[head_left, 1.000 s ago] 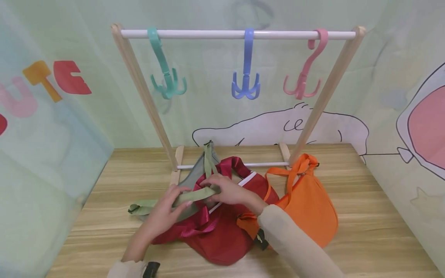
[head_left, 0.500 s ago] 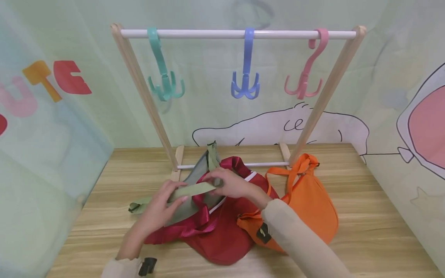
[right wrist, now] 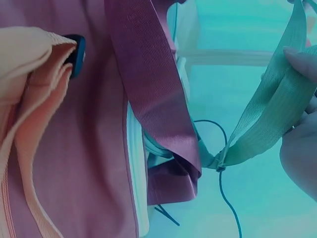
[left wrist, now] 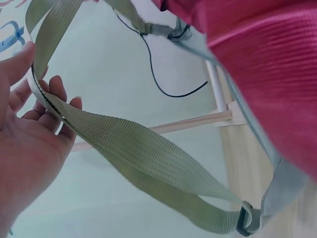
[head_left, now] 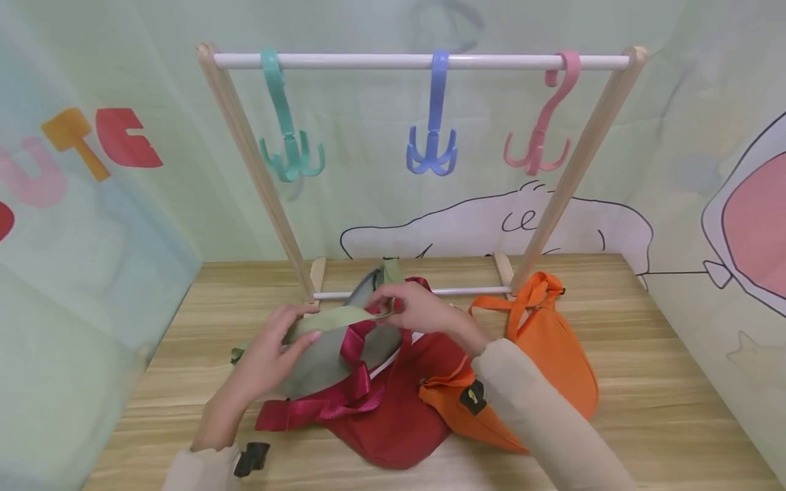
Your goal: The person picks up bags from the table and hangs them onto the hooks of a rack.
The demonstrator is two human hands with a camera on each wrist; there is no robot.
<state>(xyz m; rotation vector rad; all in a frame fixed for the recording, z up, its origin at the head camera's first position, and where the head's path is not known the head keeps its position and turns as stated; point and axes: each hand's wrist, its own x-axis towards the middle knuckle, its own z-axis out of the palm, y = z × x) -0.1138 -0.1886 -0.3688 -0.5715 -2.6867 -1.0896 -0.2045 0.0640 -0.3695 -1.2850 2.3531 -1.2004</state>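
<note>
A grey-green bag lies on the table, partly over a dark red bag whose shiny red strap crosses it. My left hand holds the bag's light green strap between thumb and fingers. In the left wrist view the webbing strap loops past those fingers down to a dark buckle. Further along the same strap, my right hand pinches it with thumb and fingertips. The right wrist view shows the right hand on the strap at the edge, its fingers partly cut off.
An orange bag lies to the right, under my right sleeve. Behind stands a wooden rack with a white rail, carrying a teal hook, a blue hook and a pink hook.
Both hands have moved up and away with the green strap, the left also leftward and the right rightward. The grey-green bag has been drawn up, showing more of its body.
</note>
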